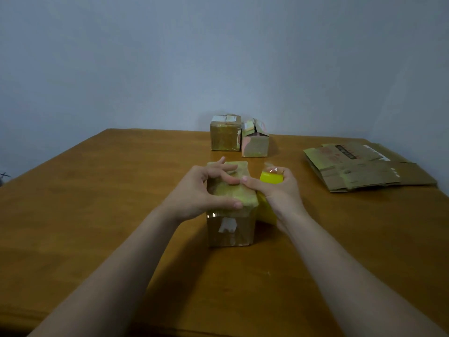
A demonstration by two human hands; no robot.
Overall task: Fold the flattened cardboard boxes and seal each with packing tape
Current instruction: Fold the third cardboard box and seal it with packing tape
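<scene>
A small folded cardboard box (229,229) stands in the middle of the wooden table (97,203), its top covered with yellowish tape. My left hand (201,193) rests on the box's top, thumb along the near edge and fingers spread over the tape. My right hand (279,190) grips a yellow roll of packing tape (271,177) just right of the box, with its index finger stretched onto the box top. A strip of yellow tape (266,210) runs from the roll down beside the box.
Two taped boxes (224,136) (255,142) stand at the table's far edge by the wall. A stack of flattened cardboard boxes (359,169) lies at the right. Bare wood surrounds the box on the left and near side.
</scene>
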